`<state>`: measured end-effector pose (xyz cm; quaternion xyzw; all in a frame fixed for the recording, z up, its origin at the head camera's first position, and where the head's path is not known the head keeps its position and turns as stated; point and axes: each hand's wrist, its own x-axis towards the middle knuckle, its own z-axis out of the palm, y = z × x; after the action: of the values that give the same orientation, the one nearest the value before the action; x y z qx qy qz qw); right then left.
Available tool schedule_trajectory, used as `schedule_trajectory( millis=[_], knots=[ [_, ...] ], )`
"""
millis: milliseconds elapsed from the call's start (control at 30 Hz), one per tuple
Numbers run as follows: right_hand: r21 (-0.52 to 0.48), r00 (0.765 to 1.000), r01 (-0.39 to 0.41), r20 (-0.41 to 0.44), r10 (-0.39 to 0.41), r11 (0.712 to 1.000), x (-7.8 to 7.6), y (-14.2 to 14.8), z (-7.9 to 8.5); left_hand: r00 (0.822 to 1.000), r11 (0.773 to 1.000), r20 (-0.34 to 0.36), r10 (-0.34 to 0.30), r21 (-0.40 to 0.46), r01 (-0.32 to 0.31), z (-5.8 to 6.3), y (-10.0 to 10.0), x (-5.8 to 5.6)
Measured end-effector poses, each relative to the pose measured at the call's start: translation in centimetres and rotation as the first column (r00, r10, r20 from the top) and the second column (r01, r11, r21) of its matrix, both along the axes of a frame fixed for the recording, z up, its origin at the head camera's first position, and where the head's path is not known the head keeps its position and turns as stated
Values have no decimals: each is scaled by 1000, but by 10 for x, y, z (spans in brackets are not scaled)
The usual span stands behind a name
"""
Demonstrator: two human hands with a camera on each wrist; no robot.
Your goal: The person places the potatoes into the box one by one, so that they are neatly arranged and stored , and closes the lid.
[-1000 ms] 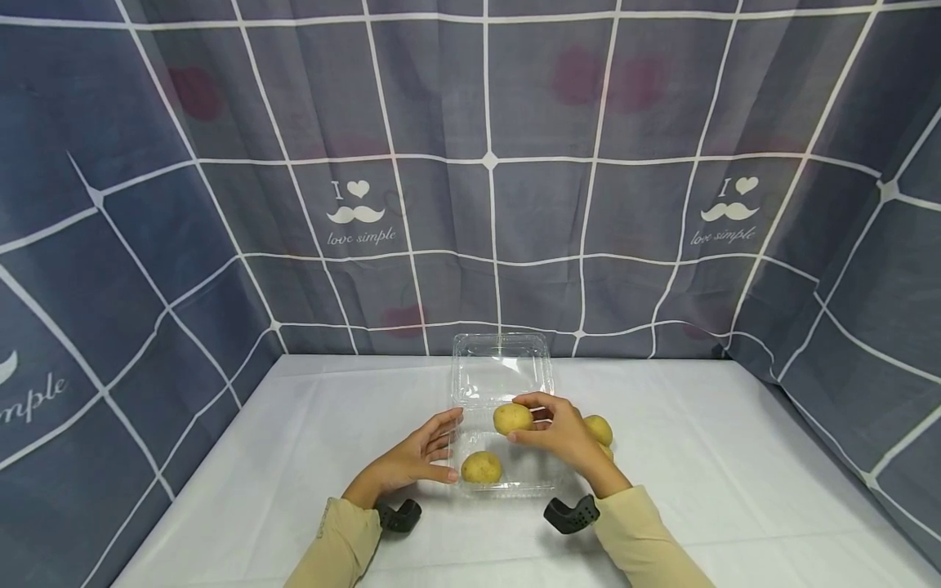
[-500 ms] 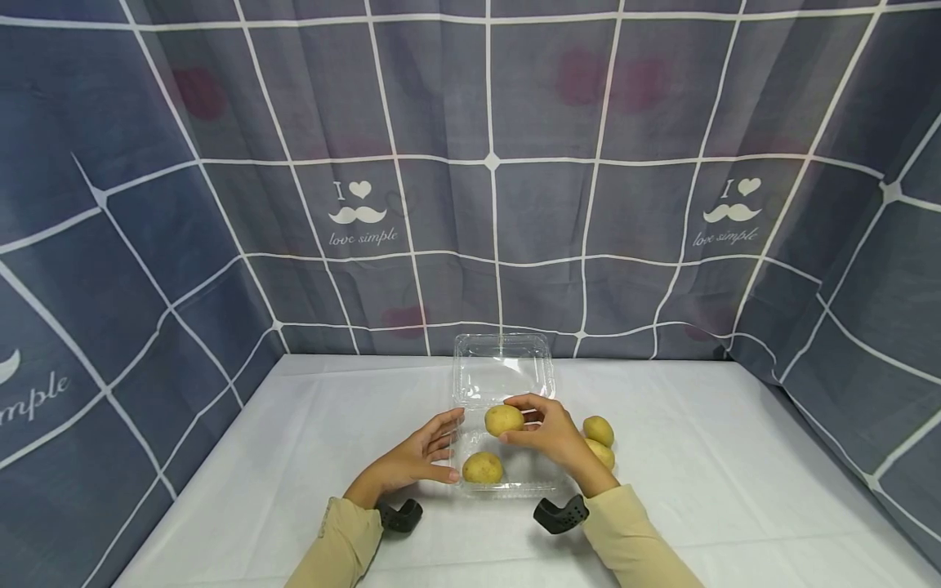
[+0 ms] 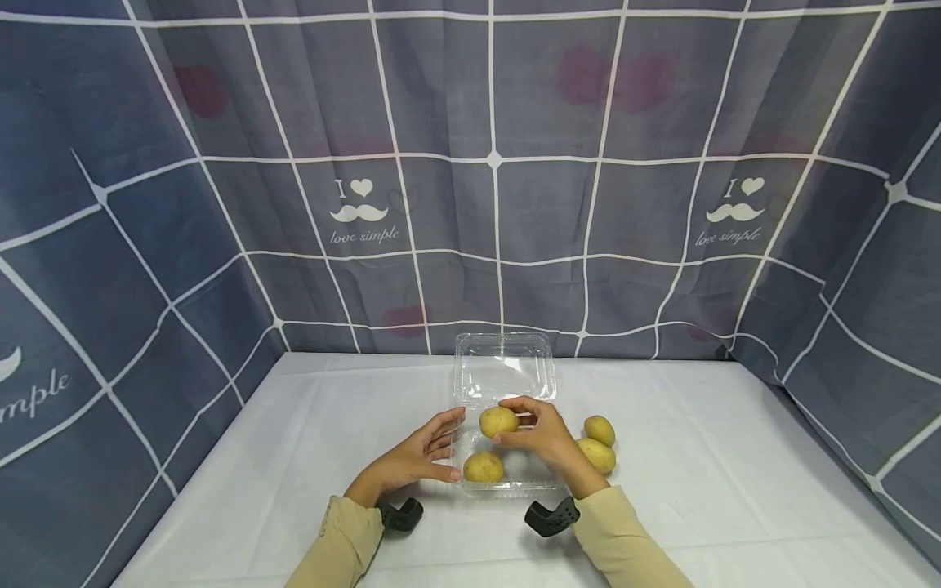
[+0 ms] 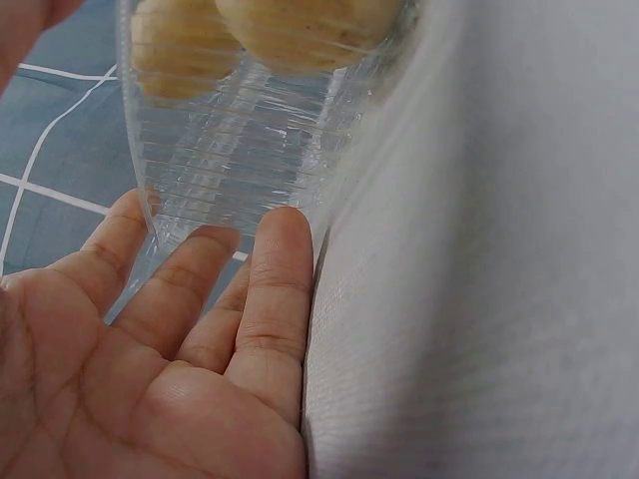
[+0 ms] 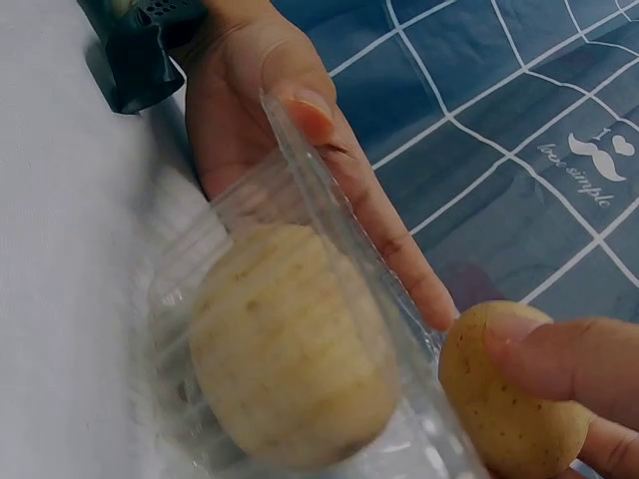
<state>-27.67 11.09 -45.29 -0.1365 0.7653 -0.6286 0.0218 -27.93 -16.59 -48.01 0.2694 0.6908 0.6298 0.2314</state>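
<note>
A clear plastic clamshell box (image 3: pixel 540 478) lies open on the white table, its lid (image 3: pixel 503 367) tilted up at the back. One potato (image 3: pixel 483 467) lies inside the tray (image 5: pixel 290 354). My right hand (image 3: pixel 540 437) pinches a second potato (image 3: pixel 498 421) (image 5: pixel 504 404) above the tray's rear part. My left hand (image 3: pixel 415 457) rests with straight fingers (image 4: pixel 275 289) against the tray's left wall (image 4: pixel 240 170). Two more potatoes, one farther (image 3: pixel 599 429) and one nearer (image 3: pixel 597 454), lie on the table right of the box.
The white tablecloth (image 3: pixel 735 490) covers the table. A grey checked curtain (image 3: pixel 492 163) closes off the back and both sides. Black wrist mounts sit at my left (image 3: pixel 400 514) and right (image 3: pixel 551 517) cuffs.
My right hand has carried the held potato slightly left and nearer, over the tray. That uncovered the nearer potato on the table at right. My left hand has stayed put.
</note>
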Motion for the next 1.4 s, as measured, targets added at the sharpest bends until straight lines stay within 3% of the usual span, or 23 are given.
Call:
schedule_trajectory(
  millis=[433,767,1000,1400],
  knots=[
    [20,997,65,45,-65,998,6,-14,2,1000,1000,-5,-1,-9,1,0,0,0],
    [149,991,115,46,-123,982,6,-21,1,1000,1000,-17,-7,-14,7,-2,1,-1],
    [193,992,106,49,-117,975,7,-25,2,1000,1000,-15,-8,-12,8,-1,1,-1],
    [183,992,93,68,-107,979,4,-31,0,1000,1000,-19,-5,-7,5,-1,1,-1]
  ],
)
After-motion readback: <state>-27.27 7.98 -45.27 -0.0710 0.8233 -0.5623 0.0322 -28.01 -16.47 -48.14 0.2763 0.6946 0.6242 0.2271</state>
